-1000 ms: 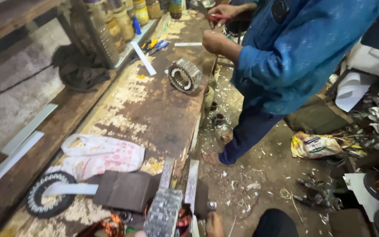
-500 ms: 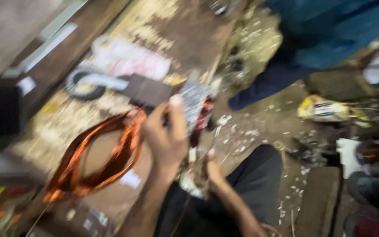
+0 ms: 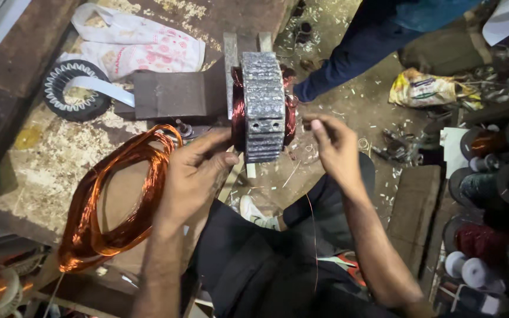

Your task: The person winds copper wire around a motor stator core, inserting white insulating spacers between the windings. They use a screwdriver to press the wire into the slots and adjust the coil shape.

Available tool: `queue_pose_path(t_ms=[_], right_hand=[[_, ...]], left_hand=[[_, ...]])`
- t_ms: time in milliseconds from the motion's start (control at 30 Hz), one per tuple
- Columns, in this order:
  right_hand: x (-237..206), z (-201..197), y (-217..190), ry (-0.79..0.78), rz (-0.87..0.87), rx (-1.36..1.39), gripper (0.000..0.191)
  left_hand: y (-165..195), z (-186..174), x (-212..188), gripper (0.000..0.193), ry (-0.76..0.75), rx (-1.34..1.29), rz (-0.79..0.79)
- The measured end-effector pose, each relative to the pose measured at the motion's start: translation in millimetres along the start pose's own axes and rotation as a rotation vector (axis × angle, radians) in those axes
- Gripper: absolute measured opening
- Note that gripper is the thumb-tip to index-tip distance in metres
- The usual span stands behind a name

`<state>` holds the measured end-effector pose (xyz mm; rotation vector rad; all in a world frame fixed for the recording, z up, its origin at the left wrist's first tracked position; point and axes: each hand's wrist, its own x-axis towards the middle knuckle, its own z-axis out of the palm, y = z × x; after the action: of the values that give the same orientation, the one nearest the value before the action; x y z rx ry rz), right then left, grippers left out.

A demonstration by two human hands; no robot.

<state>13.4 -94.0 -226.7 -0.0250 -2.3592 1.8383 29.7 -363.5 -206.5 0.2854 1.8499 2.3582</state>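
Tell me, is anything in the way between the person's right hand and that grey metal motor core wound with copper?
Nothing visible blocks it. The right hand hangs just beside the motor core, with only open air and a thin copper wire trailing down from its fingers. The left hand already rests against the core's near side.

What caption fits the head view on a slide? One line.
Left hand steadies a clamped motor stator while the right hand pulls a thin wire, copper coil beside on the workbench.

Open gap between left hand and right hand, below stator core. Copper wire coil blocks bench left of hand. Metal block and toothed ring crowd beyond. Co-worker's leg near, upper right.
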Motion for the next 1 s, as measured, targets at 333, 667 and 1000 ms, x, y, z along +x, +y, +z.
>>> queue_pose_path(t_ms=[333, 667, 1000], right_hand=[[-17.7, 7.5, -24.7, -0.090, -0.061, 0.204, 0.022], [-15.3, 12.9, -5.8, -0.068, -0.068, 0.295, 0.015], [-57.0, 46.6, -57.3, 0.018, -0.264, 0.128, 0.056]], left_hand=[[22.0, -5.0, 25.5, 0.009, -0.152, 0.222, 0.094], [32.7, 1.2, 26.1, 0.009, -0.123, 0.214, 0.014], [12.8, 83.5, -14.2, 0.085, 0.371, 0.201, 0.305]])
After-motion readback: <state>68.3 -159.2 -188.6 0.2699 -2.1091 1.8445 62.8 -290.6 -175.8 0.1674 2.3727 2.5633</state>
